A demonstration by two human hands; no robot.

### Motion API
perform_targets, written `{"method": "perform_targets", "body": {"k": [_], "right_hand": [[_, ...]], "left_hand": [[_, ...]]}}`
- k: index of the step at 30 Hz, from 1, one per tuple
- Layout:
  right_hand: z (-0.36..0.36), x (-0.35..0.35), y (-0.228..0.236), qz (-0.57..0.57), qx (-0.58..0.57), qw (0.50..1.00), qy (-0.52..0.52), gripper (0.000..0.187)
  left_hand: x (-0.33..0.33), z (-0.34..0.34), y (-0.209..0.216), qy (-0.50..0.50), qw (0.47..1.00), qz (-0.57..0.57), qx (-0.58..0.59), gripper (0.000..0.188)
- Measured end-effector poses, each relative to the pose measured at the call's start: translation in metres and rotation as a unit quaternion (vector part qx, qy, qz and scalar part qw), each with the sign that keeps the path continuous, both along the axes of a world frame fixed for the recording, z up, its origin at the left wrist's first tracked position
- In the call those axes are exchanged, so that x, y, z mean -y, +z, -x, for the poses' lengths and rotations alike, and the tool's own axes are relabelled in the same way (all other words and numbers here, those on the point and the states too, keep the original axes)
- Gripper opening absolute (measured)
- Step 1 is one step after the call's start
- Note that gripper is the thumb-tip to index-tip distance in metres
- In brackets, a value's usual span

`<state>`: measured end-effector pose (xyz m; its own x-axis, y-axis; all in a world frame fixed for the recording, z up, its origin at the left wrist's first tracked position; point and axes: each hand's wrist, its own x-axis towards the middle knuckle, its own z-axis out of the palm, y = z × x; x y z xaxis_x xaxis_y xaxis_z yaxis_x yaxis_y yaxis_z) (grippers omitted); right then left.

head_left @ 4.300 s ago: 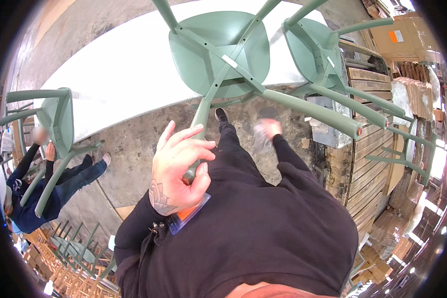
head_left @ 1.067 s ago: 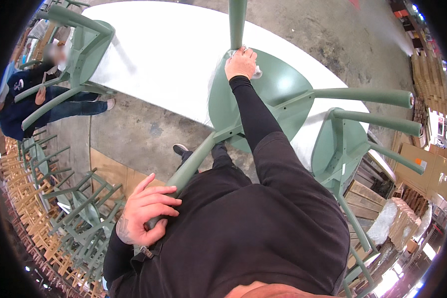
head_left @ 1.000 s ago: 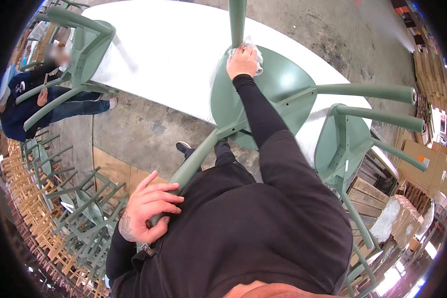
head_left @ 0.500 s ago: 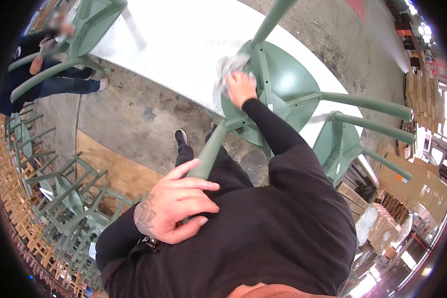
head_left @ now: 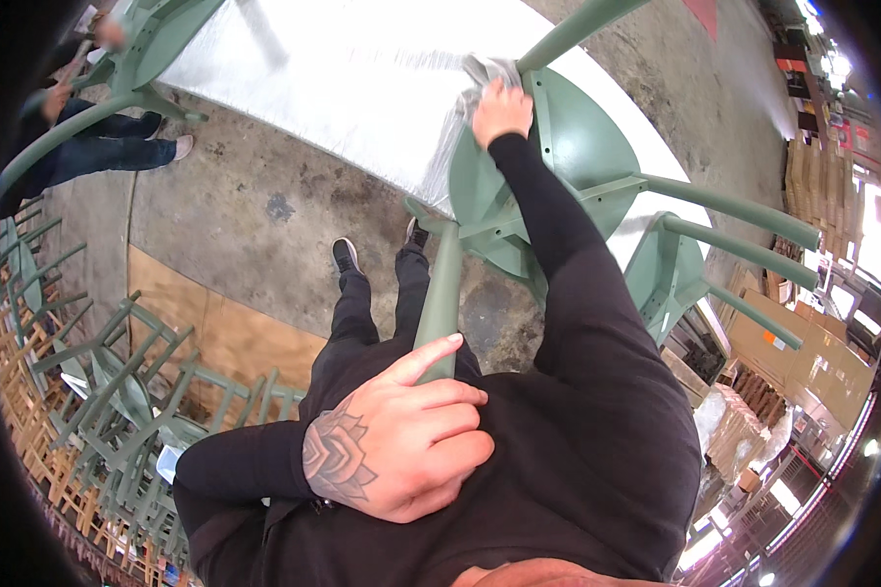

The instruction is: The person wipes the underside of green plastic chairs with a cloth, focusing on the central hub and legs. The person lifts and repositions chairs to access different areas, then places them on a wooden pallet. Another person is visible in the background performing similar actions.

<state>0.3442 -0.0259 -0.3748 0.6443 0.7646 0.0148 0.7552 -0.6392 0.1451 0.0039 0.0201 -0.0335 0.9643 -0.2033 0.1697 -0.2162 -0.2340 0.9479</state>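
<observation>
A green chair (head_left: 587, 132) lies upside down on a white table (head_left: 343, 88), its legs sticking up and outward. My right hand (head_left: 504, 112) is closed on a crumpled grey cloth (head_left: 487, 70), pressed against the chair's underside beside the base of its far leg. Low in the picture, my left hand (head_left: 411, 445) has its fingers curled at the end of the near chair leg (head_left: 440, 293). One finger lies across that leg; the hand itself hides the leg's tip.
Another upturned green chair (head_left: 661, 274) stands close on the right. Across the table at the far left, a person (head_left: 108, 147) is beside a green chair (head_left: 171, 44). Stacked chairs (head_left: 137, 391) fill the lower left. Cardboard boxes (head_left: 803, 352) stand at the right.
My right hand has moved the cloth farther along the chair's underside toward the far leg. My left hand has shifted right, its spread fingers now curled at the near leg's end.
</observation>
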Motion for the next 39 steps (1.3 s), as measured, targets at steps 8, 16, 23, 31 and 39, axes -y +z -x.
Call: {"method": "perform_targets", "body": {"k": [8,16,23,31,39], "right_hand": [[0.022,0.042,0.010,0.063,0.063,0.994,0.062,0.058],[-0.020,-0.015,-0.001,-0.026,0.026,0.999,0.036,0.053],[0.053,0.075,0.013,0.079,-0.008,0.997,0.023,0.051],[-0.015,0.000,0.023,0.114,0.034,0.988,0.095,0.035],[0.100,0.071,0.066,0.244,-0.232,0.939,0.071,0.041]], "left_hand": [[-0.002,-0.005,-0.001,-0.037,0.999,0.018,0.017,0.025],[-0.004,-0.004,0.000,-0.054,0.998,0.008,-0.013,0.029],[0.000,-0.006,0.000,-0.032,0.999,0.014,0.026,0.028],[-0.004,-0.006,0.004,-0.049,0.999,-0.018,-0.013,0.025],[-0.004,-0.008,0.002,-0.047,0.998,-0.031,0.041,0.028]]}}
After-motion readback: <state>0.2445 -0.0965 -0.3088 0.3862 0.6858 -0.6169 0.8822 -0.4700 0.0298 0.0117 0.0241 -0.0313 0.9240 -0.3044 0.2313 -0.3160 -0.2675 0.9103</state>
